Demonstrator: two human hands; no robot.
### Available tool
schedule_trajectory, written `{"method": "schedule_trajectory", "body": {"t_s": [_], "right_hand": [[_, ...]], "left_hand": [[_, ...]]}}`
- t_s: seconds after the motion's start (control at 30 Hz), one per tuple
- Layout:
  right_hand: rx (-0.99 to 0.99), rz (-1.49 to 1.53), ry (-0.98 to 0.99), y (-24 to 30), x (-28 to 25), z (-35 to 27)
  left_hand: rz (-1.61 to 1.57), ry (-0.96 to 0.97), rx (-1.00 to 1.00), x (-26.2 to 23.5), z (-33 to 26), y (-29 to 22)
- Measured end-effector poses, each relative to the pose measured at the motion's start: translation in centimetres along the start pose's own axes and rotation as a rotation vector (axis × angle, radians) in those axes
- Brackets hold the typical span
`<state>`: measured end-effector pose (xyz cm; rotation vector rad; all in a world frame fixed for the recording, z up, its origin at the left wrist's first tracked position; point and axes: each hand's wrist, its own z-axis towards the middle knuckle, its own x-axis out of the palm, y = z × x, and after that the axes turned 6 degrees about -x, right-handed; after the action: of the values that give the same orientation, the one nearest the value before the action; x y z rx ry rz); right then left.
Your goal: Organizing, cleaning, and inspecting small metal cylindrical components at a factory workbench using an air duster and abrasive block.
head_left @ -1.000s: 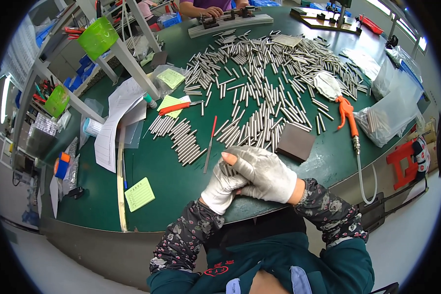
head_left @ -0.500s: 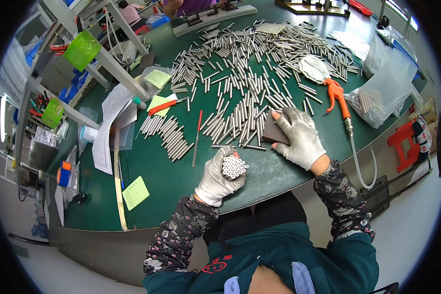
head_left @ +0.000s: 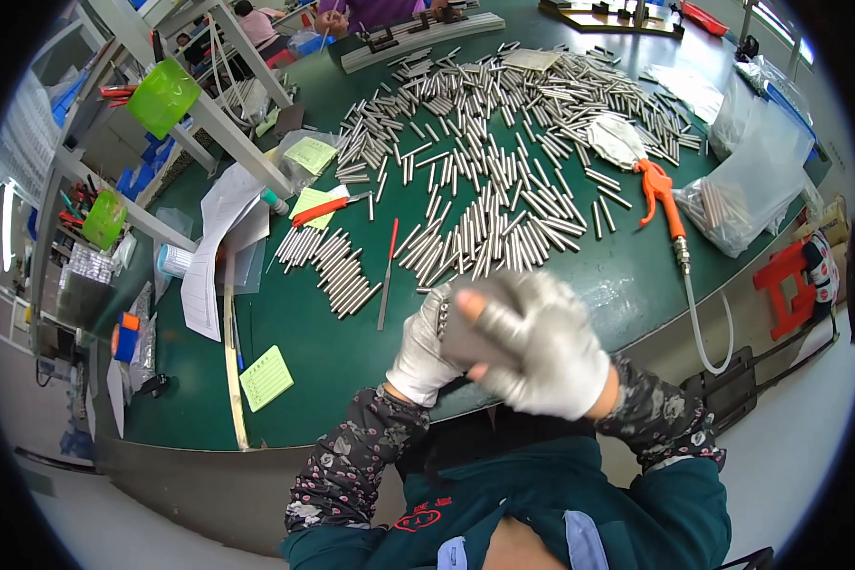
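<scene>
My left hand, in a whitish glove, is closed around a bundle of short metal pins; only a few pins show at its edge. In my gloved right hand is a flat dark brown block, which covers the end of the bundle. Whether block and pins touch, I cannot tell, and the right hand is slightly blurred. Beyond my hands lies a wide spread of loose metal pins. A neater row of pins sits to the left, next to a thin file with a red handle.
An orange air blow gun with a pale hose lies at the right, by clear plastic bags. Left are an orange-handled knife, yellow-green note sheets and white papers. Another person's hand shows at the far edge.
My right hand has lifted the brown block off the table and brought it left over the pin bundle. My left hand still holds the bundle, whose pin ends are now mostly covered.
</scene>
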<state>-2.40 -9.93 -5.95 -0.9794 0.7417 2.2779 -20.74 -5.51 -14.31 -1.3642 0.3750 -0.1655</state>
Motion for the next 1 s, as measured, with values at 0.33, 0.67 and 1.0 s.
{"method": "schedule_trajectory", "body": {"t_s": [0.33, 0.67, 1.0], "right_hand": [[0.242, 0.01, 0.059, -1.4, 1.5, 0.8], [0.399, -0.164, 0.065, -3.9, 0.6, 1.3], [0.031, -0.049, 0.05, -0.5, 0.9, 1.1]], "left_hand": [[-0.05, -0.054, -0.064, 0.6, -0.1, -0.2], [0.134, -0.056, 0.021, 0.7, 0.0, 0.3], [-0.123, 0.062, -0.001, 0.0, 0.0, 0.2]]}}
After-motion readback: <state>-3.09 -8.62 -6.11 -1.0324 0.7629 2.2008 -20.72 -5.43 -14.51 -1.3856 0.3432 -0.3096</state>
